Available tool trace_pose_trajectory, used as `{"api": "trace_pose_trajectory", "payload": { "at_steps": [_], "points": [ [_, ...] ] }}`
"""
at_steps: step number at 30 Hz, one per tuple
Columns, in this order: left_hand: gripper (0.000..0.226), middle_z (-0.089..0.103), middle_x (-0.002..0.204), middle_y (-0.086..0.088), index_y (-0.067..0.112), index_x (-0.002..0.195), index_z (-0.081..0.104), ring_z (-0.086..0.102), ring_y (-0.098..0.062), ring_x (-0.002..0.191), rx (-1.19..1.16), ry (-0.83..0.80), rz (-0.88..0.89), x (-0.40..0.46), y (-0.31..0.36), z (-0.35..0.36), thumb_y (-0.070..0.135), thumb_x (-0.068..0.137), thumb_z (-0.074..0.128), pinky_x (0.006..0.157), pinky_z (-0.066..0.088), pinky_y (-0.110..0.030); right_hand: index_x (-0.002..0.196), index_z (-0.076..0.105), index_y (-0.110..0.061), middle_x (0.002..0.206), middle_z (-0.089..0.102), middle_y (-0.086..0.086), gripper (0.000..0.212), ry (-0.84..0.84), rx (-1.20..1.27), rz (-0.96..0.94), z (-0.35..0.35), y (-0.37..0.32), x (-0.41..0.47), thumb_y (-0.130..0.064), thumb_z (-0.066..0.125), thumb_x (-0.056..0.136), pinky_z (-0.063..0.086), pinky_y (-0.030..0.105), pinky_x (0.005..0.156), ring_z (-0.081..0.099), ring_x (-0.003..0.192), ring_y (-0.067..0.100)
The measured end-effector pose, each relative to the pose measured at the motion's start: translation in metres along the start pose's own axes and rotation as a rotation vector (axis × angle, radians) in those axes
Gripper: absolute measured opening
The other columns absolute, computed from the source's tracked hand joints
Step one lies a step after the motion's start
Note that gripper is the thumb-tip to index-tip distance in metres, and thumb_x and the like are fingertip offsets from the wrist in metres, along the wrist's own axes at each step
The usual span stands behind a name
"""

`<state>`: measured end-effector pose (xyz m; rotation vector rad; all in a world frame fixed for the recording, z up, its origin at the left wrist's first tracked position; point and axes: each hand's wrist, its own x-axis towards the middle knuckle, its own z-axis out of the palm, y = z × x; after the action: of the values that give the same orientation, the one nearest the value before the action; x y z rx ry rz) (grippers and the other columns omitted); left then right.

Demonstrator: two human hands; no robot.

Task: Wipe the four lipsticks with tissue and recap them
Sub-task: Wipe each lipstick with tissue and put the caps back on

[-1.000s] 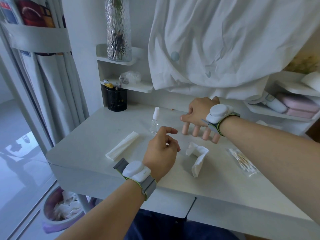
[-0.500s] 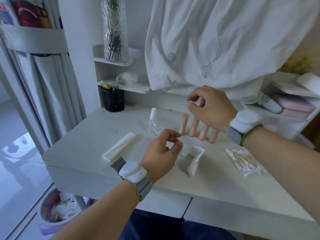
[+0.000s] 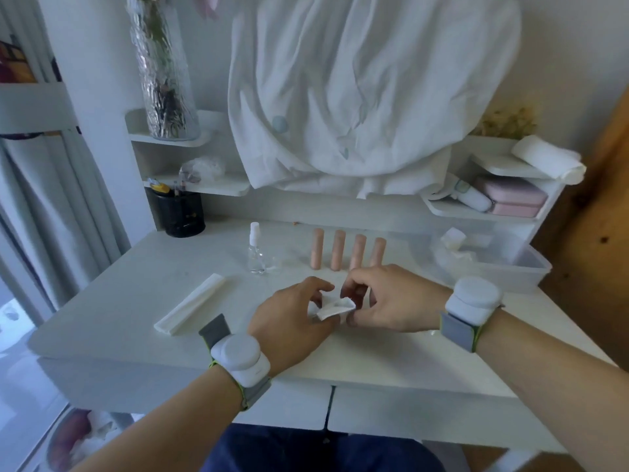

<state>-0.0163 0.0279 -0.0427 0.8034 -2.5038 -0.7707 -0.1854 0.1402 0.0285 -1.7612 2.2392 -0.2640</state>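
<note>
Head view: both hands meet over the white desk [image 3: 112, 301], fingers curled on a crumpled tissue [image 3: 335, 310] held between them. The left hand [image 3: 292, 321] pinches it from the 9 o'clock side, the right hand [image 3: 388, 301] from 3 o'clock. Four pink lipsticks [image 3: 349, 250] stand upright in a row at 12 o'clock, just beyond the fingers, all apparently capped and untouched. A small spray bottle [image 3: 256, 250] stands at 10 o'clock beside them; a folded tissue stack [image 3: 190, 310] lies at 9 o'clock. The step in hand looks like readying the tissue. Next, one hand must likely release, reach forward, lift a lipstick and uncap it.
</note>
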Motion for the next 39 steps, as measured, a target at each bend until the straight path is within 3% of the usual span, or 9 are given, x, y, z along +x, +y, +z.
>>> {"api": "trace_pose_trajectory", "payload": {
  "at_steps": [3, 8, 11, 13, 15, 19, 23, 27, 39],
  "points": [
    [0.005, 0.071, 0.092, 0.02, 0.042, 0.097, 0.073, 0.06, 0.001, 0.074, -0.096, 0.041, -0.003, 0.005, 0.0, 0.004, 0.046, 0.093, 0.072, 0.066, 0.042, -0.018, 0.109, 0.073, -0.03, 0.095, 0.069, -0.018, 0.027, 0.082, 0.1, -0.013, 0.007, 0.003, -0.005, -0.051, 0.075, 0.092, 0.037, 0.01, 0.062, 0.059, 0.075, -0.002],
    [0.011, 0.069, 0.071, 0.016, 0.041, 0.08, 0.074, 0.06, 0.001, 0.063, -0.204, 0.056, 0.014, 0.019, 0.016, 0.009, 0.039, 0.091, 0.077, 0.054, 0.039, -0.013, 0.087, 0.07, -0.027, 0.072, 0.061, -0.018, 0.016, 0.227, 0.119, 0.0, 0.002, 0.015, -0.007, -0.039, 0.072, 0.098, 0.036, 0.014, 0.061, 0.056, 0.066, 0.0],
    [0.011, 0.077, 0.097, -0.002, 0.039, 0.084, 0.073, 0.071, -0.015, 0.111, -0.272, 0.062, 0.061, 0.038, 0.044, 0.015, 0.033, 0.092, 0.078, 0.1, 0.055, -0.036, 0.084, 0.072, -0.022, 0.068, 0.062, -0.014, 0.019, 0.327, 0.093, 0.036, -0.016, 0.033, -0.017, -0.036, 0.072, 0.097, 0.038, 0.013, 0.059, 0.056, 0.065, 0.001],
    [0.01, 0.071, 0.098, 0.014, 0.04, 0.095, 0.07, 0.058, -0.019, 0.134, -0.237, 0.12, 0.098, 0.054, 0.063, 0.02, 0.034, 0.092, 0.077, 0.131, 0.015, -0.039, 0.088, 0.076, -0.022, 0.07, 0.065, -0.011, 0.016, 0.391, 0.088, 0.073, -0.031, 0.048, -0.025, -0.034, 0.073, 0.097, 0.038, 0.014, 0.06, 0.058, 0.067, 0.003],
    [0.02, 0.063, 0.094, 0.023, 0.04, 0.111, 0.064, 0.054, 0.003, 0.109, -0.167, 0.181, 0.113, 0.066, 0.086, 0.026, 0.04, 0.093, 0.073, 0.106, -0.016, 0.003, 0.088, 0.076, -0.024, 0.074, 0.069, -0.008, 0.013, 0.459, 0.094, 0.134, -0.047, 0.068, -0.033, -0.033, 0.072, 0.096, 0.042, 0.02, 0.061, 0.062, 0.072, 0.009],
    [0.036, 0.065, 0.105, 0.024, 0.041, 0.128, 0.056, 0.049, 0.002, 0.099, -0.242, 0.141, 0.092, 0.081, 0.122, 0.046, 0.042, 0.094, 0.068, 0.091, 0.016, -0.004, 0.088, 0.075, -0.024, 0.08, 0.074, -0.004, 0.011, 0.537, 0.053, 0.266, -0.073, 0.115, -0.042, -0.031, 0.072, 0.095, 0.046, 0.025, 0.064, 0.068, 0.08, 0.017],
    [0.034, 0.067, 0.105, 0.024, 0.041, 0.126, 0.057, 0.048, 0.014, 0.098, -0.277, 0.063, 0.088, 0.087, 0.143, 0.072, 0.04, 0.093, 0.066, 0.089, 0.024, -0.002, 0.087, 0.07, -0.029, 0.085, 0.068, -0.007, 0.008, 0.555, -0.069, 0.39, -0.091, 0.162, -0.043, -0.03, 0.068, 0.095, 0.04, 0.026, 0.074, 0.062, 0.088, 0.021],
    [0.028, 0.067, 0.101, 0.018, 0.032, 0.122, 0.063, 0.06, 0.004, 0.052, -0.423, -0.046, 0.068, 0.083, 0.144, 0.089, 0.027, 0.095, 0.066, 0.053, 0.052, -0.015, 0.098, 0.077, -0.019, 0.096, 0.07, 0.0, 0.015, 0.506, -0.191, 0.481, -0.096, 0.188, -0.036, -0.023, 0.063, 0.096, 0.05, 0.032, 0.083, 0.06, 0.093, 0.026],
    [0.023, 0.065, 0.097, 0.016, 0.03, 0.119, 0.066, 0.064, -0.014, 0.057, -0.422, -0.065, 0.05, 0.081, 0.129, 0.094, 0.022, 0.098, 0.061, 0.063, 0.062, -0.039, 0.104, 0.074, -0.008, 0.103, 0.076, 0.016, 0.019, 0.594, -0.266, 0.593, -0.084, 0.206, -0.026, -0.023, 0.065, 0.096, 0.047, 0.034, 0.072, 0.062, 0.091, 0.037]
  ]
}}
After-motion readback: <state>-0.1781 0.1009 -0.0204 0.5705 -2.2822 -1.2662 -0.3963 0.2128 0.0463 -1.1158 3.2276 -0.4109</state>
